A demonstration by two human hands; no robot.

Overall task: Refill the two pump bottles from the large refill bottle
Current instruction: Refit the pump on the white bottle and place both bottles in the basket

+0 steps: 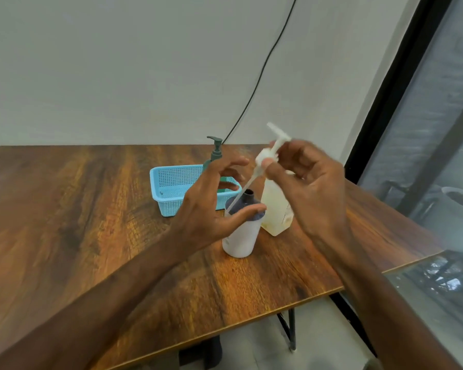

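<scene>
A white pump bottle (241, 236) with a dark grey shoulder stands open-necked on the wooden table (91, 209). My right hand (310, 188) pinches its white pump head (267, 153), lifted and tilted, with the dip tube slanting down past the neck. My left hand (211, 206) hovers beside the bottle with fingers spread, the thumb near its shoulder. A pale yellow translucent refill bottle (275, 212) stands just behind on the right. A dark green pump bottle (215, 153) stands in the blue basket (171, 190), partly hidden by my left hand.
The blue mesh basket sits at the back middle of the table. A black cable (262, 73) runs down the wall behind. The table's right edge lies close to the bottles, beside a black-framed glass pane (425, 156).
</scene>
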